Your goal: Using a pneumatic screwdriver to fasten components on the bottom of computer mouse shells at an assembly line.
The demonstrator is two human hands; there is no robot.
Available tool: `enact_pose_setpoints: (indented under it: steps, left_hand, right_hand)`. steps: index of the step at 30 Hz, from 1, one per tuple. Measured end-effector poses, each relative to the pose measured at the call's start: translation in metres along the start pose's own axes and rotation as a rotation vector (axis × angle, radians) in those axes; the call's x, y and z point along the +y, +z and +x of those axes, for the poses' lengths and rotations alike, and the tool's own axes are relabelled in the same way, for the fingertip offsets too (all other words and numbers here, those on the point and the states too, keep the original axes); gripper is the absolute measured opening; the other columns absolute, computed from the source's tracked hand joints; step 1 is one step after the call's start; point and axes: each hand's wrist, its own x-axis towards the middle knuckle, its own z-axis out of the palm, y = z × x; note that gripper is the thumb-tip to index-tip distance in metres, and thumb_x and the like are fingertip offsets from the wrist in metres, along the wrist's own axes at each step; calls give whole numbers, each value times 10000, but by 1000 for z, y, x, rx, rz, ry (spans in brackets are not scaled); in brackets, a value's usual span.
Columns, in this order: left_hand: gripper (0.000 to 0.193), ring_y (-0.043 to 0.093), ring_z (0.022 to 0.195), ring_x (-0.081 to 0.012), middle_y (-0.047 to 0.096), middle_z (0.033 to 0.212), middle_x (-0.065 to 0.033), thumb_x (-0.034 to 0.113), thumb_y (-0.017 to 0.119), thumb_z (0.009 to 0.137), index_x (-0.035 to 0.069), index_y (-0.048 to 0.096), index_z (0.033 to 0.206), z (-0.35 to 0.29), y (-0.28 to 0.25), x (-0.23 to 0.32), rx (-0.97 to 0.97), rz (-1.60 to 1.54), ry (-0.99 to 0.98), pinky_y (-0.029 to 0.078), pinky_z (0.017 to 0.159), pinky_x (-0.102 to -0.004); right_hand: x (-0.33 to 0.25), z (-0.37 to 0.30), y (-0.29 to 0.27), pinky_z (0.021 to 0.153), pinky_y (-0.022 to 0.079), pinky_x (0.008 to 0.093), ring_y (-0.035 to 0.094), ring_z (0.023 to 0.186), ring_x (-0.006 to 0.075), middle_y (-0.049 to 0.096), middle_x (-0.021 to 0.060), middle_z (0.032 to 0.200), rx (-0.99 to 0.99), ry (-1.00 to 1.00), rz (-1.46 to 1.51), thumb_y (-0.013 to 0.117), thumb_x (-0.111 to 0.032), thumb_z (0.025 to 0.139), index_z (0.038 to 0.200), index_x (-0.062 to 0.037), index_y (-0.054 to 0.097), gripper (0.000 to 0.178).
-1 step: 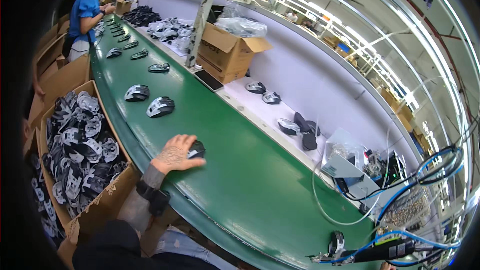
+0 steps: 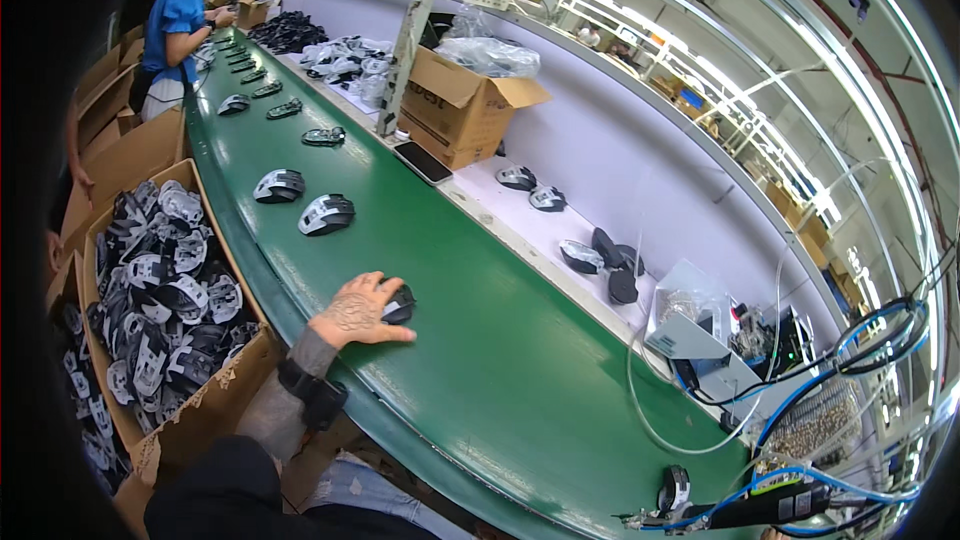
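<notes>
From my screen I see almost nothing shift; left hand (image 2: 356,314) half-open around the near mouse (image 2: 400,306), grip unclear; right hand's fingers I cannot tell; work stays there.

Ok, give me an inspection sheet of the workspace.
Surface: green worktop, shiny.
Things: dark shell between left hand's fingers and thumb; two grey shells beyond it; tool at lower right.
Clutter: phone and carton on the ledge; full shell box at left.
Hands: left hand around the dark shell, grip unclear; right hand mostly out of frame.
Cables: blue and black cables looped at right.
Surroundings: co-worker at far left.
</notes>
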Motion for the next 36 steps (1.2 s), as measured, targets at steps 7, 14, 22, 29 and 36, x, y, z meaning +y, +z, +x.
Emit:
enact_pose_setpoints:
  steps: [7, 14, 22, 29, 36]
  left_hand:
    - [683, 527, 1027, -384, 513, 1085, -247, 404, 702, 684, 58, 472, 1226, 60, -8, 22, -419, 58, 148, 451, 887, -412]
    - [564, 554, 981, -351, 518, 1113, -188, 344, 659, 685, 134, 535, 1193, 87, 59, 52, -70, -26, 323, 490, 816, -449]
    - [543, 494, 1105, -357, 472, 1255, -185, 410, 627, 772, 133, 528, 1228, 80, 65, 47, -5, -78, 374, 420, 941, -440]
    - [508, 506, 1084, -356, 497, 1210, -181, 290, 704, 679, 111, 565, 1134, 90, 50, 104, 46, -167, 456, 456, 889, -419]
    - [560, 401, 1196, -379, 364, 1369, -173, 142, 672, 723, 66, 479, 1243, 91, 83, 60, 38, -168, 441, 370, 994, -429]
  right_hand:
    - [-8, 2, 6, 984, 337, 377, 465, 1181, 198, 527, 68, 1279, 12, -4, -5, 381, -424, 945, 1262, -140, 513, 446]
    - [-4, 1, 8, 961, 359, 375, 490, 1138, 224, 545, 91, 1242, 30, -23, -27, 378, -394, 945, 1218, -128, 533, 411]
    - [18, 2, 13, 934, 383, 372, 518, 1089, 255, 565, 118, 1199, 130, -92, -25, 374, -358, 945, 1167, -115, 556, 376]
    - [110, 83, -58, 911, 404, 370, 542, 1047, 281, 583, 141, 1161, 879, -788, -1174, 371, -328, 945, 1122, -103, 576, 352]
    - [71, 106, -19, 939, 403, 313, 512, 1099, 192, 535, 83, 1232, 200, -432, -778, 405, -198, 914, 1178, -95, 561, 324]
